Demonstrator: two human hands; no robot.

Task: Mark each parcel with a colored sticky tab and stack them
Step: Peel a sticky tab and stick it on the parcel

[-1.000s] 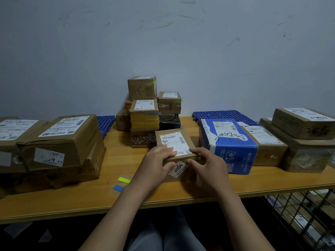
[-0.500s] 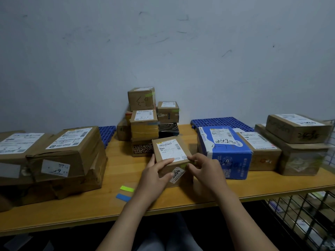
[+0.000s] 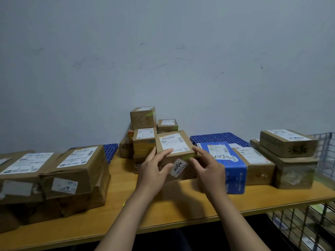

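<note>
A small brown parcel [image 3: 176,156] with a white shipping label on top and a "5U04" sticker on its front is lifted off the wooden table [image 3: 163,211]. My left hand [image 3: 154,171] grips its left side, thumb over the top edge. My right hand [image 3: 208,169] holds its right front corner. A yellow-green sticky tab [image 3: 188,157] shows on the parcel's front top edge. Behind it stands a stack of small parcels [image 3: 144,134], some with green tabs. My left forearm hides the loose tabs on the table, apart from a green speck [image 3: 124,203].
Two large taped brown parcels [image 3: 54,178] fill the table's left. A blue box [image 3: 228,163], a brown box [image 3: 253,165] and two stacked boxes [image 3: 290,156] sit on the right. Blue plastic pallets [image 3: 217,137] lie at the back. A wire basket [image 3: 322,223] stands at the right.
Both hands have lifted the small parcel off the table and moved it back toward the central stack. The camera has tilted up.
</note>
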